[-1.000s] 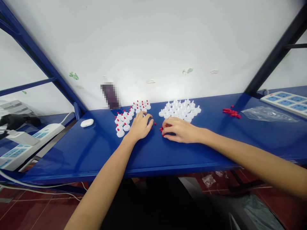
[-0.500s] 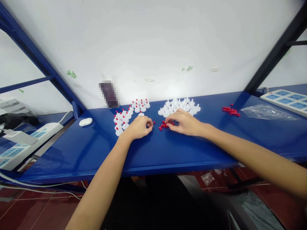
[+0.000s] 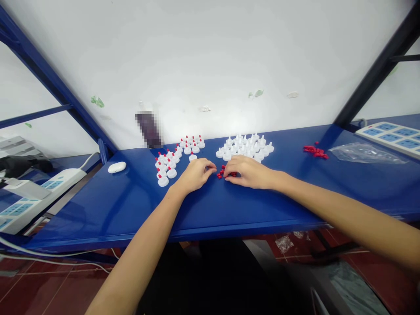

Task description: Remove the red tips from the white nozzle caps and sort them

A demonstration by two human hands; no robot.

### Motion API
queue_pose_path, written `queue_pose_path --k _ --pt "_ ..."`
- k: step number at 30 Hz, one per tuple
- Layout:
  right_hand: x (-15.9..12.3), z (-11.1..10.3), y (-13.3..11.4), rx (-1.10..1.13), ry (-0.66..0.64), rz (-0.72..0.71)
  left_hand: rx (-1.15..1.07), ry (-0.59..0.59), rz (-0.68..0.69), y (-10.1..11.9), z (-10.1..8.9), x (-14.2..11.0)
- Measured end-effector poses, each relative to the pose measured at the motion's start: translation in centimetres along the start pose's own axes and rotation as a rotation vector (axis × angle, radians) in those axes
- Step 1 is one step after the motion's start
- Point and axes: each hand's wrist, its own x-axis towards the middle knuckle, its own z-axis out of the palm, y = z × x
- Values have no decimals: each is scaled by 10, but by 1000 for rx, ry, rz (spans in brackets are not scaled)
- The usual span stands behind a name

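Observation:
My left hand rests just left of a small pile of red caps, thumb and forefinger brought together at its edge. Whatever lies between those fingertips is hidden. Over the pile's right side curls my right hand, its fingertips down among the caps; the fingers cover what they pinch. Behind it stands a cluster of white nozzle lids with bare spouts. Left of my left hand, several white lids with red tips stand upright in rows, one of them right behind the hand.
A second heap of red caps lies to the right beside a clear plastic bag. A white earbud case sits at the left. Power strips flank the blue table; a white wall rises behind.
My left hand has moved right, closer to the pile, and the loose red cap near its fingertips is no longer visible. My right hand has shifted slightly left and toward me over the caps.

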Motion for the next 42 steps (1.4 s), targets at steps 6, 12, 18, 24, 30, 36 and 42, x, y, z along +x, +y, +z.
queue_pose_path --k 6,12,18,24,30,36,42 --pt "0 3 4 -10 15 13 -59 -9 12 2 5 0" --pt "-1 1 1 -16 47 31 -72 2 -2 5 8 0" --pt "-1 0 0 8 75 23 -54 110 5 3 5 0" --pt "-1 -2 -1 5 91 30 154 128 -55 -4 3 -1" --pt "-4 0 -2 -28 70 44 214 1 -80 -6 6 0" --pt "-2 -1 -4 29 137 51 245 -6 -136 -7 10 2" --pt "-2 1 -2 57 136 56 94 64 -110 -2 12 3"
